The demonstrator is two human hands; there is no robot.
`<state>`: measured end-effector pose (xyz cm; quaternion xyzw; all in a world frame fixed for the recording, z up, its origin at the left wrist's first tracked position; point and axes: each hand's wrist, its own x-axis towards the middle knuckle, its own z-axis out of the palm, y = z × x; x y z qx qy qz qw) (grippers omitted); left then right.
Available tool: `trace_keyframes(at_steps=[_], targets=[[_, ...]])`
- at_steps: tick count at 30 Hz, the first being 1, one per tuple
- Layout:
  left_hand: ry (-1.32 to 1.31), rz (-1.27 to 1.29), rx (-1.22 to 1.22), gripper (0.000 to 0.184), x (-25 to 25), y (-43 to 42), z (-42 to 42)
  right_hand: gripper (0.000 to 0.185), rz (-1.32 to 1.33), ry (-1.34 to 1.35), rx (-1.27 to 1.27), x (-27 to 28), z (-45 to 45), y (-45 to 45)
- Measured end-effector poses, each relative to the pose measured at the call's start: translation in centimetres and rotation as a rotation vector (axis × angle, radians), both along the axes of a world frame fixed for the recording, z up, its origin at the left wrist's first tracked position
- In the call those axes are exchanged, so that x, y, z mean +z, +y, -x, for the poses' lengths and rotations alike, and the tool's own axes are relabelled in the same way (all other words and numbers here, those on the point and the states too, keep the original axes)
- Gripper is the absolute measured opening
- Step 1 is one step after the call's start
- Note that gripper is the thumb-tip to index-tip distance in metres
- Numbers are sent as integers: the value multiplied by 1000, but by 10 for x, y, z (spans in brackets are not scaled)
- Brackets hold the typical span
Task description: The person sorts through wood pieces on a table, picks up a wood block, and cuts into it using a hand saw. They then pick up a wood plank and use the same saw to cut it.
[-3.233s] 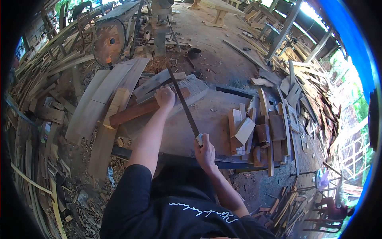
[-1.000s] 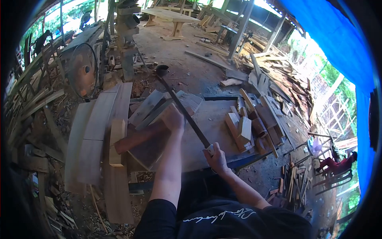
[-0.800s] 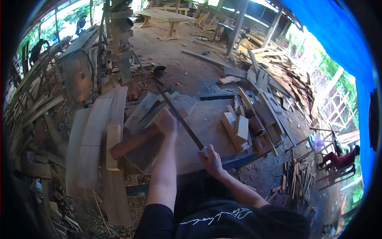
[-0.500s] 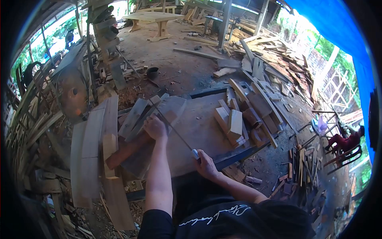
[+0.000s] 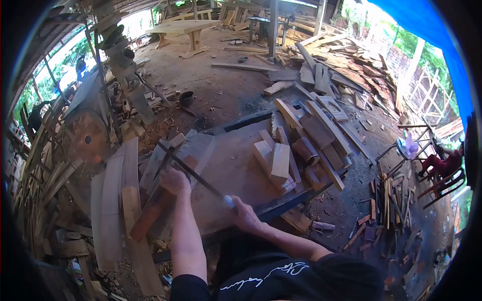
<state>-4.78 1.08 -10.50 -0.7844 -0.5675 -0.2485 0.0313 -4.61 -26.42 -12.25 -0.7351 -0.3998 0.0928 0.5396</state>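
Bench (image 5: 228, 158), saw (image 5: 197, 176) and reddish timber (image 5: 145, 220) all sit further left in your head view than the earlier frame.
Right hand's (image 5: 247, 216) closed round the saw's pale handle (image 5: 229, 201); left hand's (image 5: 175, 181) curled over the timber at the bench's left end, probably steadying it. Blade's long and dark; timber's squared, lying aslant.

And the saw (image 5: 198, 177) comes back — its tip, lined up with the black bucket (image 5: 187, 98) a second ago, now ends just beyond the left fingers (image 5: 167, 176) — teeth blurring near the right fingers (image 5: 240, 206)!
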Motion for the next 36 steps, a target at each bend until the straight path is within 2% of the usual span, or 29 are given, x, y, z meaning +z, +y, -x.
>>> trace_keyframes(at_steps=[8,12,17,18,19,20,22,23,24,26,31,34,36], targets=[[43,153,40,34,5,9,-4,37,-18,124,50,-1,-9,-3],[-104,80,44,40,-9,15,-4,39,-57,88,59,-7,-9,-3],[-61,108,-11,48,1,12,-4,46,-47,200,189,2,-5,-11],[-36,168,-4,52,-14,26,-6,44,-45,199,153,6,-3,-11],[-70,114,0,55,-38,38,-7,43,-65,155,134,-3,-3,-8],[-114,141,-10,54,-71,62,-8,42,-89,112,122,-13,-2,-5],[-7,231,79,43,-10,25,-11,46,-4,24,89,4,3,-9],[81,243,99,39,4,17,-10,49,53,-36,99,13,2,-13],[92,247,123,39,-10,24,-5,49,56,-23,122,19,5,-19],[-114,-77,106,38,-47,38,-8,50,92,-47,130,29,3,-28],[60,-5,86,37,-43,41,-6,49,97,-35,110,33,1,-38],[99,-5,78,34,-45,43,-2,48,128,63,126,37,-10,-3],[96,-35,43,32,-41,39,-1,48,267,62,164,42,-18,32]])
